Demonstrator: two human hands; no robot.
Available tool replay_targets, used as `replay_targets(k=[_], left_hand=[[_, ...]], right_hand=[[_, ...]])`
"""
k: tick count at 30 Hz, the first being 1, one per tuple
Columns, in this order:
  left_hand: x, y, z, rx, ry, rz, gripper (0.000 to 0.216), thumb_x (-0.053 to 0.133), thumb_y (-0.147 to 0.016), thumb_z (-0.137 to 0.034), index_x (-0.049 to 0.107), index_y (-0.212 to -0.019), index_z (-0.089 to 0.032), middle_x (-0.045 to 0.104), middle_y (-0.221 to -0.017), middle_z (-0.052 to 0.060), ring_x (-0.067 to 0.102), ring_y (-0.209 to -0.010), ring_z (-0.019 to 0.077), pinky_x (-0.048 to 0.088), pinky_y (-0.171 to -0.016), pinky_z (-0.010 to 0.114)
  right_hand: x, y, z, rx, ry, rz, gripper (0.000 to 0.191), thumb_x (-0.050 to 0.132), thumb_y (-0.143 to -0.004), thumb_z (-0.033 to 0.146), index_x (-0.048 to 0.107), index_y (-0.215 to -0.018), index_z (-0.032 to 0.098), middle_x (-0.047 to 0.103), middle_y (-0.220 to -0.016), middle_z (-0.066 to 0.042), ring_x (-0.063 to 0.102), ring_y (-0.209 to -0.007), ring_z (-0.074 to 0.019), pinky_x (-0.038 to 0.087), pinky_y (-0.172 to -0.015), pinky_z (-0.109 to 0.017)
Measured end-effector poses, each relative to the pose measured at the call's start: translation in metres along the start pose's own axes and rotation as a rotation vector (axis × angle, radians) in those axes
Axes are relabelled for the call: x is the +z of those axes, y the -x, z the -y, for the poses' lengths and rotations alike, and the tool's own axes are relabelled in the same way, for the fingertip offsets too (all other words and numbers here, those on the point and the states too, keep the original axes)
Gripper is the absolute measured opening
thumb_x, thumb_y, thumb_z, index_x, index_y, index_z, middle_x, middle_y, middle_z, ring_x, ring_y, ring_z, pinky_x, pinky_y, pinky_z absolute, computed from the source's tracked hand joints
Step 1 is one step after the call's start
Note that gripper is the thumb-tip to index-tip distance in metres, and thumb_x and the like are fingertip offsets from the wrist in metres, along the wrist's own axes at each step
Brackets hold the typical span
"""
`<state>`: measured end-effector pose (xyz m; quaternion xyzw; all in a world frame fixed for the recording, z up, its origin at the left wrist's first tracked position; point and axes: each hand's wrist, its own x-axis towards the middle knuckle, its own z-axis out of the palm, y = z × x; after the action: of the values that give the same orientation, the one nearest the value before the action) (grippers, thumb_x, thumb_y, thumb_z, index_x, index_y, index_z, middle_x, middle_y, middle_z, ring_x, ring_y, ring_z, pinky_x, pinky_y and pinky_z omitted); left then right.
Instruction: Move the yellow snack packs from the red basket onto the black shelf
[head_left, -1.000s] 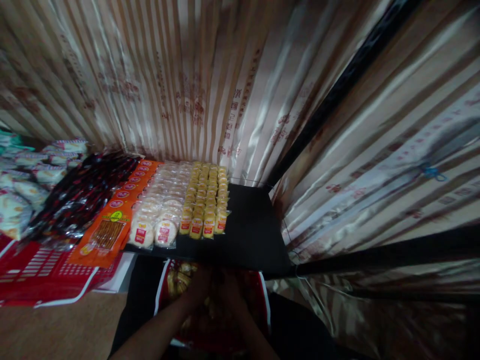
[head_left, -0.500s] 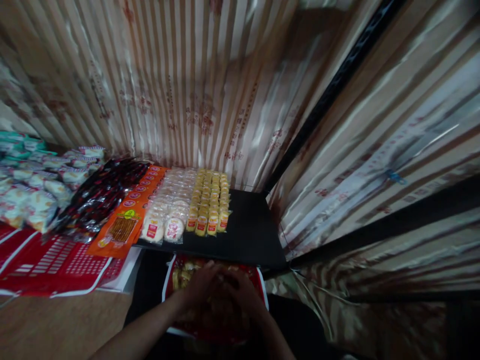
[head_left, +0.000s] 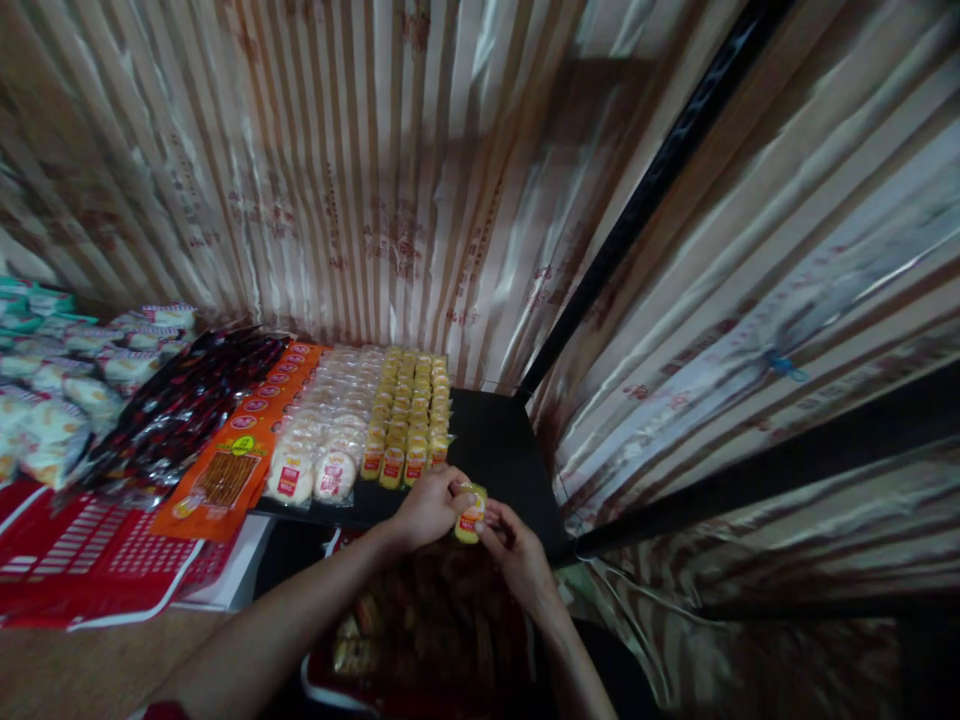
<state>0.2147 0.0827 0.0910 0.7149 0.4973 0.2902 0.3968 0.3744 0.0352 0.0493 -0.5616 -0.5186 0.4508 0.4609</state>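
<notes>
Between my two hands is a small yellow snack packet (head_left: 469, 522) with a red label, held upright over the front edge of the black shelf (head_left: 491, 440). My left hand (head_left: 433, 508) pinches its left side, and my right hand (head_left: 516, 555) grips its right side with thumb and fingers. Just behind and left of my hands stand rows of matching yellow packets (head_left: 405, 420). Below my forearms lies a red basket (head_left: 330, 690) with a white rim, filled with more wrapped packets (head_left: 360, 630) in shadow.
Left of the yellow rows are round white crackers in clear wrap (head_left: 334, 472), orange snack bags (head_left: 217, 475), dark shiny packets (head_left: 187, 400) and white bags (head_left: 56, 430). Another red basket (head_left: 97, 550) sits at lower left. A black post (head_left: 637, 220) and striped sheeting (head_left: 337, 180) enclose the shelf.
Both hands have risen out of the red basket to the shelf's front edge. A yellow snack packet is now between them. The view has shifted slightly.
</notes>
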Motion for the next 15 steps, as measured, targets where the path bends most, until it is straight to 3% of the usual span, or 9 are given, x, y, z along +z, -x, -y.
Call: replay_targets(k=[7, 11, 15], left_hand=[[0.033, -0.048, -0.024, -0.056, 0.038, -0.213, 0.040, 0.044, -0.082, -0.019, 0.048, -0.121, -0.014, 0.055, -0.116, 0.011, 0.055, -0.102, 0.0180, 0.044, -0.092, 0.032], [0.054, -0.077, -0.030, -0.142, 0.126, -0.264, 0.040, 0.041, -0.085, -0.018, 0.045, -0.124, -0.014, 0.050, -0.127, 0.013, 0.050, -0.115, 0.0186, 0.038, -0.102, 0.031], [0.069, -0.113, -0.021, -0.280, 0.160, -0.258, 0.038, 0.033, -0.090, -0.022, 0.046, -0.124, -0.008, 0.048, -0.131, 0.017, 0.044, -0.124, 0.0206, 0.032, -0.107, 0.033]], right_hand=[[-0.019, -0.068, -0.007, -0.059, 0.019, -0.223, 0.040, 0.062, -0.065, 0.043, 0.061, -0.095, 0.017, 0.069, -0.089, -0.009, 0.065, -0.081, -0.0207, 0.053, -0.077, -0.034], [-0.025, -0.118, -0.015, -0.066, 0.082, -0.308, 0.038, 0.058, -0.066, 0.041, 0.060, -0.096, 0.017, 0.069, -0.089, -0.009, 0.064, -0.082, -0.0220, 0.051, -0.080, -0.037], [-0.020, -0.160, -0.023, -0.071, 0.165, -0.309, 0.036, 0.052, -0.069, 0.039, 0.061, -0.097, 0.019, 0.069, -0.090, -0.007, 0.064, -0.082, -0.0213, 0.050, -0.078, -0.035]])
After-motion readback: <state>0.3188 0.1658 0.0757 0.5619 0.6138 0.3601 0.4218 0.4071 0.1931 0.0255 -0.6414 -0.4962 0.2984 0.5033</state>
